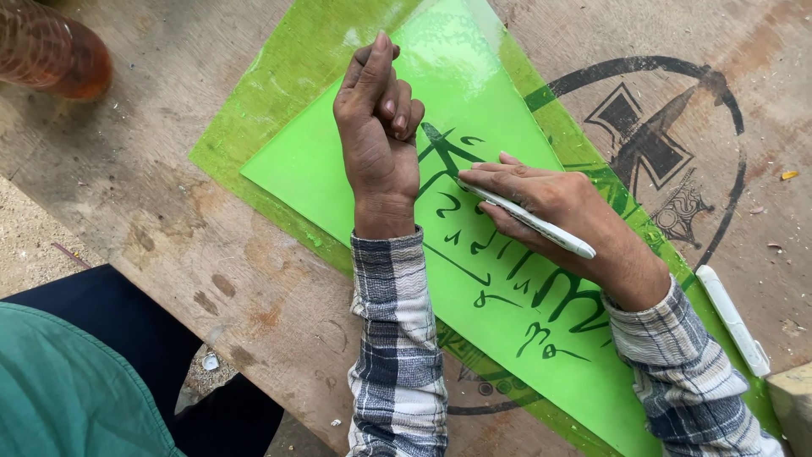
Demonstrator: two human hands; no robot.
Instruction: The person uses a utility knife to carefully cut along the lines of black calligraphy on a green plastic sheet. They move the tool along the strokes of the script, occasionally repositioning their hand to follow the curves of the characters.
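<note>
Hands marking a bright green sheet [499, 279] on a wooden table [211, 254]

Right hand [562, 216] grips a white marker [529, 220], its tip hidden under the fingers; left hand [379, 127] loosely curled, empty, resting on the sheet; bottle [51, 51] cropped top-left.

Right hand [558, 207] is gripping a white marker pen [529, 220], tip resting on a bright green sheet [338, 161] that is carrying dark painted strokes; left hand [378, 127] is pressing down on the same sheet, forefinger stretched out, other fingers curled; both sleeves are plaid; sheet is lying on a darker translucent green sheet [245, 110], on a worn wooden table [169, 220] bearing a black round emblem [668, 152]; a second white pen [732, 320] is lying near the right forearm; an orange-brown ribbed bottle [51, 51] is sitting at the far left corner.
</note>
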